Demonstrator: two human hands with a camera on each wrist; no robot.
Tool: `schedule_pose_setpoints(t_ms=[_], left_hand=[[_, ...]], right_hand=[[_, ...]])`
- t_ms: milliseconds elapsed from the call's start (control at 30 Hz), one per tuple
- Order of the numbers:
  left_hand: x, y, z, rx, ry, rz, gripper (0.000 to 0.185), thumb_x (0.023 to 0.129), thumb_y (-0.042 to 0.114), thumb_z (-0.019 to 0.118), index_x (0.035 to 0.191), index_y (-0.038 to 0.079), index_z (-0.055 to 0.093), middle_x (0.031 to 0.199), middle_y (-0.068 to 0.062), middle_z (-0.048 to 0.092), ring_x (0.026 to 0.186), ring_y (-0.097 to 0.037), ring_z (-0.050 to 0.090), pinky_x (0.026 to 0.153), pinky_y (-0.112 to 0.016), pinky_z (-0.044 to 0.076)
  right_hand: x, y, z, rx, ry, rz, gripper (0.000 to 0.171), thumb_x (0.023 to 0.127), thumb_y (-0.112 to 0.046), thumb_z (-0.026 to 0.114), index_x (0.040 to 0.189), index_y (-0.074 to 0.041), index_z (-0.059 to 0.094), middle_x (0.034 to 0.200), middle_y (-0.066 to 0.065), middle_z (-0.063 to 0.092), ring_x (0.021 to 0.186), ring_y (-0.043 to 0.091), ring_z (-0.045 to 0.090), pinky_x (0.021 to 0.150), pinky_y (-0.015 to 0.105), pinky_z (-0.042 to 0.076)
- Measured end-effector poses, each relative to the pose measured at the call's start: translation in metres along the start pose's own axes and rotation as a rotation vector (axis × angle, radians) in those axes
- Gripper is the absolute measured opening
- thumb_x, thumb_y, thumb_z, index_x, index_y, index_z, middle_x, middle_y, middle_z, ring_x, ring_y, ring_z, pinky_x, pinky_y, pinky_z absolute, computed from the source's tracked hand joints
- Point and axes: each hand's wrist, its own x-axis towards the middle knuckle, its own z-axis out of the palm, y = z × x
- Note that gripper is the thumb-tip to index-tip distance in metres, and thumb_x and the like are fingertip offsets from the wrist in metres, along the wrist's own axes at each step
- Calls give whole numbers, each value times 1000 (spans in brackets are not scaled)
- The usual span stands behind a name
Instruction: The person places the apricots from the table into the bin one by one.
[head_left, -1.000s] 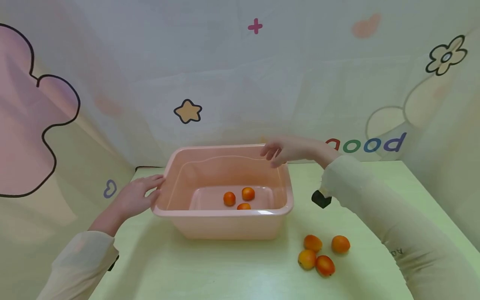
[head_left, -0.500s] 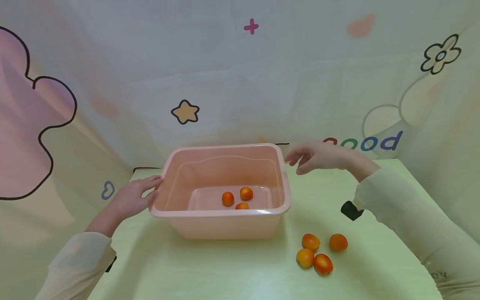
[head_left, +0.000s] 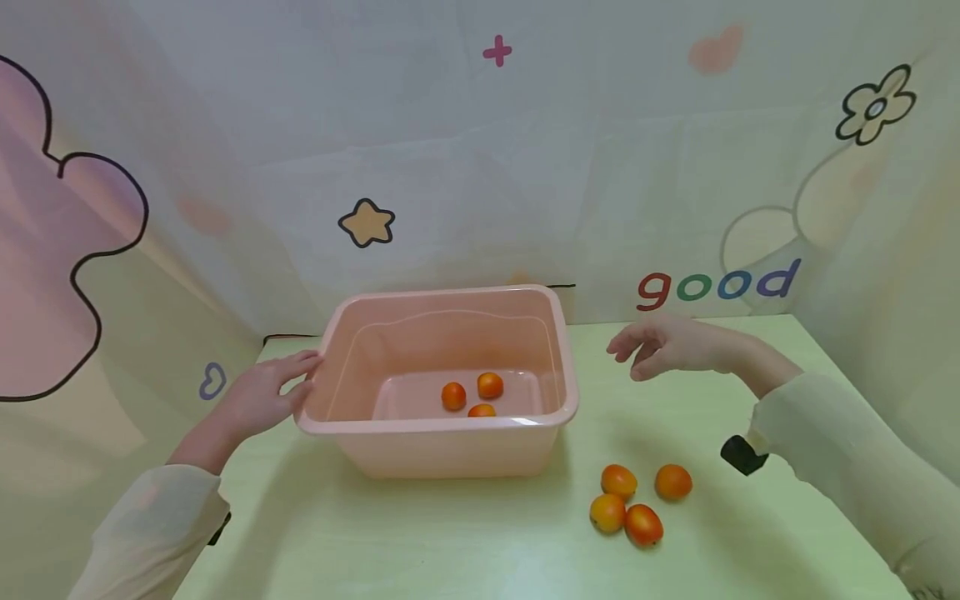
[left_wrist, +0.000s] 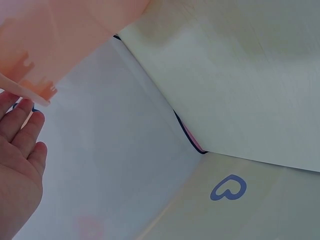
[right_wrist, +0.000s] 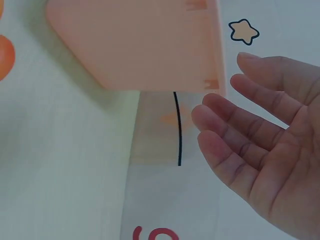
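Observation:
A pink plastic basin (head_left: 450,450) stands on the pale green table, with three orange-red fruits (head_left: 453,396) on its floor. At its left rim is my left hand (head_left: 262,398), its fairly straight fingertips touching the edge; the left wrist view has the fingers (left_wrist: 31,131) right under the lip. My right hand (head_left: 678,343) hovers right of the basin above the table, holding nothing. Its fingers (right_wrist: 220,157) are spread and slightly bent in the right wrist view. Below it, several more orange-red fruits (head_left: 643,525) lie in a loose group at the front right.
A patterned cloth backdrop (head_left: 450,150) rises behind the table and along both sides. The table (head_left: 420,542) extends in front of the basin and to its right. Black wrist-worn pieces (head_left: 742,456) show at both sleeves.
My right hand has moved from over the basin's back right rim to the right and down towards the near side. The left hand stays at the rim; the view has shifted slightly.

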Motion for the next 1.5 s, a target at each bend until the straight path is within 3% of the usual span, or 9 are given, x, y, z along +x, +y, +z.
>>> schedule_pose_setpoints(t_ms=[533,867,1233,1500], left_hand=[[1,0,-2,0,-15,-6,45,90,23,47,130,3,43,134,-20,41,116,-45,39,91,-61,33],[0,1,-1,-1,-15,-12,45,90,23,47,131,4,42,134,-20,40,116,-45,40,91,-61,33],[0,1,0,17,4,9,44,90,23,47,129,4,45,133,-19,42,114,-45,42,90,-59,34],[-1,1,0,5,8,2,44,89,22,47,129,4,44,134,-18,42,115,-44,41,91,-59,34]], right_hand=[[-10,42,41,71,-77,90,37,77,-16,64,113,-9,56,111,8,56,95,19,55,81,40,48],[-17,71,67,115,-96,144,39,76,-9,64,113,-4,56,115,16,53,94,21,52,79,41,48],[-21,93,84,129,-101,200,39,72,-6,67,110,-6,58,111,9,57,93,20,51,81,41,46],[-21,100,92,72,-91,226,36,71,-4,66,106,-9,60,102,3,57,91,20,48,80,41,44]])
